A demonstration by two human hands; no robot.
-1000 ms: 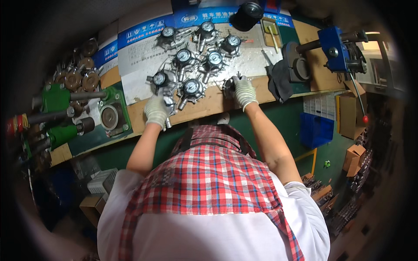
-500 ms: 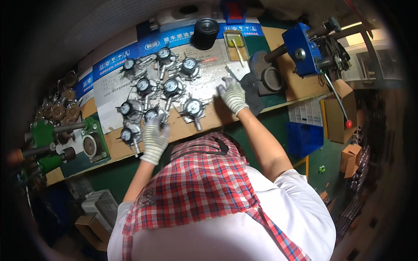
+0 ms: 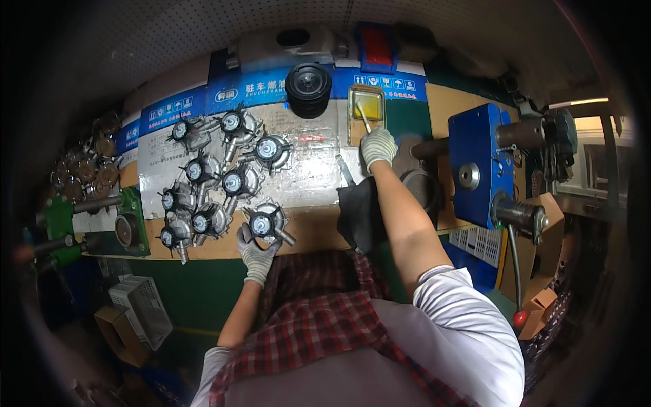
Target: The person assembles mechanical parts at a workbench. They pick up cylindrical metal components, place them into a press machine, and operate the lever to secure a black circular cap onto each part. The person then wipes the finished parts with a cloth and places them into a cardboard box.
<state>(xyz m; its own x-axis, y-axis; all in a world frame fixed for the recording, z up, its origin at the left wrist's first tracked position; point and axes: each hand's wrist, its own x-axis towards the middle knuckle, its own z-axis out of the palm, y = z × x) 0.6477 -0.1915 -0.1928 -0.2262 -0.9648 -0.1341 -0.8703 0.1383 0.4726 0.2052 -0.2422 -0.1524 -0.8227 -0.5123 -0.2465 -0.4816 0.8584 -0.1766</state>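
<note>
On the tabletop (image 3: pixel 409 115), a thin-handled brush (image 3: pixel 365 119) points forward in a yellow-filled tray (image 3: pixel 355 130), its near end gripped by the right hand (image 3: pixel 378 146). Well leftward and nearer, the left hand (image 3: pixel 258 259) touches a round metal housing (image 3: pixel 266 222); its grip is unclear.

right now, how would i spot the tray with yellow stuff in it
From the big blue machine on the right, look left and farther back, stopping short of the black cylinder. The small rectangular tray sits there, a pale stick slanting into it from the right hand. Its yellow contents set it apart from that cylinder.
</note>
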